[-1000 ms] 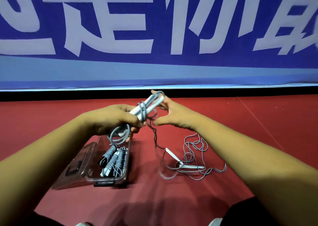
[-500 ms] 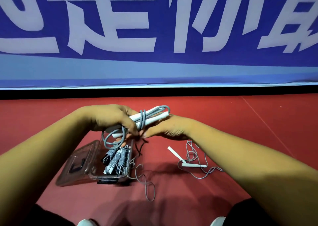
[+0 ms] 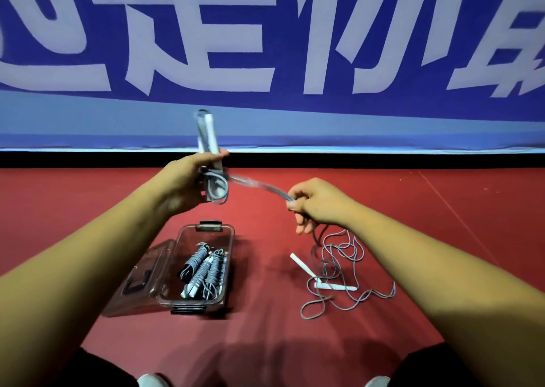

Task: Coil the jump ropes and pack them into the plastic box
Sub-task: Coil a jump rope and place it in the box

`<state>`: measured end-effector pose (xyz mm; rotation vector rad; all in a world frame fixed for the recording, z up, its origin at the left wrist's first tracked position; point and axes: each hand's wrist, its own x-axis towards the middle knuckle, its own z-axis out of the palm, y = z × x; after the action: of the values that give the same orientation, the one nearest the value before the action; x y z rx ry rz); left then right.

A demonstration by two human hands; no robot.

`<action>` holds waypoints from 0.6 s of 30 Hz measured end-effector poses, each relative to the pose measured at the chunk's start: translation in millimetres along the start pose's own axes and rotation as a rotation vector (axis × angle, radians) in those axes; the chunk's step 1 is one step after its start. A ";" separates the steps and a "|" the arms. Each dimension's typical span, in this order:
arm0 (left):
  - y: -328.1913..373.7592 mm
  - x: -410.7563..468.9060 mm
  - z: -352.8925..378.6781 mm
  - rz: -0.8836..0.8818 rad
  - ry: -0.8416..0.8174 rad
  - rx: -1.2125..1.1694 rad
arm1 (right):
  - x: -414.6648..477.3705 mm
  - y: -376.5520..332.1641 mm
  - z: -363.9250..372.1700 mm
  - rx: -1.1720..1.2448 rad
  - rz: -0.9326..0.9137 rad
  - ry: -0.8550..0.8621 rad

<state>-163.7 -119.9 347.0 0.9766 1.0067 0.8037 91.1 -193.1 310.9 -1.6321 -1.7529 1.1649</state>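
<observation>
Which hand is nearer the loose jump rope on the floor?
Right. The right hand is just above the loose jump rope, gripping a cord; the left hand is farther left, above the plastic box, holding the half-wrapped rope.

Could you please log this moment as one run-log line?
left hand: holds handles upright | right hand: holds cord taut | plastic box: open, coiled ropes inside | loose rope: on floor
</observation>
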 end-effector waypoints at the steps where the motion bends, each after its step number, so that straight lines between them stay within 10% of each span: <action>1: -1.8 3.9 -0.4 0.013 0.084 -0.003 | 0.0 2.7 0.7 -0.028 0.027 -0.032; 9: 22.9 2.4 -5.7 0.428 0.149 -0.577 | -13.6 24.2 12.1 -0.367 0.295 -0.518; 12: 13.4 -7.8 11.0 0.405 0.155 -0.344 | -9.6 10.4 18.7 -0.478 0.081 -0.287; 18: -0.4 -25.9 69.4 0.362 0.020 -0.108 | -9.3 -50.5 66.7 0.767 -0.158 -0.137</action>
<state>-107.4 -162.4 369.4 1.0734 0.8033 1.1574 10.6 -216.0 319.4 -0.9547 -1.2280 1.6263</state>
